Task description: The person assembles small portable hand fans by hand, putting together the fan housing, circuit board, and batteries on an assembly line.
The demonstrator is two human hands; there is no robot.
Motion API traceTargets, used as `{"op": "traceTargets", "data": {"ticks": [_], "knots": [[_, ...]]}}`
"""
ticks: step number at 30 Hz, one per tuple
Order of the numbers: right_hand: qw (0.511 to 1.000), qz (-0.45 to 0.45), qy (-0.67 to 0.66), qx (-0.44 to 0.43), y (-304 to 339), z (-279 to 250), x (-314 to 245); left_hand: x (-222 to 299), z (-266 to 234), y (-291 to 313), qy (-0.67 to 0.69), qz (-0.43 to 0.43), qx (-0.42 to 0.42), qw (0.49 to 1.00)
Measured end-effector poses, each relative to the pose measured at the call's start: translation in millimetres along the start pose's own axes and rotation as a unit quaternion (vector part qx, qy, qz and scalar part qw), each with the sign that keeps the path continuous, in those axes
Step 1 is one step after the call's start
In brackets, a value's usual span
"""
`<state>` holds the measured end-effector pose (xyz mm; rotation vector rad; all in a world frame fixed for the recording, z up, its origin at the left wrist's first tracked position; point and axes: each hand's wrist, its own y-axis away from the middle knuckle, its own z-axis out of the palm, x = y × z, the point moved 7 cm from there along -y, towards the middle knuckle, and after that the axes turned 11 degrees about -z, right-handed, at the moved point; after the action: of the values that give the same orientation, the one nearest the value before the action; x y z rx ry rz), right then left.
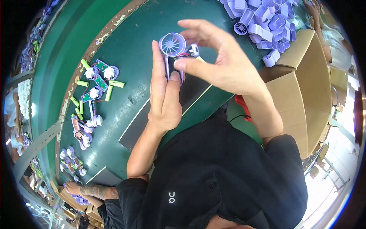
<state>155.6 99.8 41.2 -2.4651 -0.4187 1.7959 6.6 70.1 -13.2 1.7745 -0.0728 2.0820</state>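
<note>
My left hand (162,101) holds a purple handheld fan casing (172,44) upright above the table, its thumb on the lower part and its fingers along the left side. A round spoked grille forms the casing's top, and its handle part looks hollow. From the right, my right hand (228,63) closes in on the same casing, thumb tip at the handle and fingers curved behind. Between thumb and fingers sits a small white-and-purple part (194,50) with thin reddish wires beside it. Some right fingertips are hidden.
Fan assemblies (100,78) with green boards and light-green cells lie on the green table at left. Purple casings (267,23) are heaped at the far right, beside an open cardboard box (295,87). A dark mat (139,124) lies below my hands. Co-worker's hand (72,187) works lower left.
</note>
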Motion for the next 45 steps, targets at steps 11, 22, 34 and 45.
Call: {"op": "traceTargets", "data": {"ticks": [11,22,34,45], "knots": [[0.98,0.072,-0.182,0.03,-1.4,34.2,29.9,-5.6,3.4,0.2,-0.202,0.126,0.064,0.969],[0.988,0.021,-0.153,-0.021,-2.5,31.7,35.0,3.5,-3.6,-3.6,-0.045,0.043,0.04,0.997],[0.887,0.278,-0.361,-0.079,34.4,31.3,73.0,17.9,-0.8,-3.1,0.135,-0.029,0.035,0.99],[0.974,0.0,-0.221,0.052,16.0,-1.9,15.6,1.8,-9.0,-12.0,0.014,-0.063,0.043,0.997]]}}
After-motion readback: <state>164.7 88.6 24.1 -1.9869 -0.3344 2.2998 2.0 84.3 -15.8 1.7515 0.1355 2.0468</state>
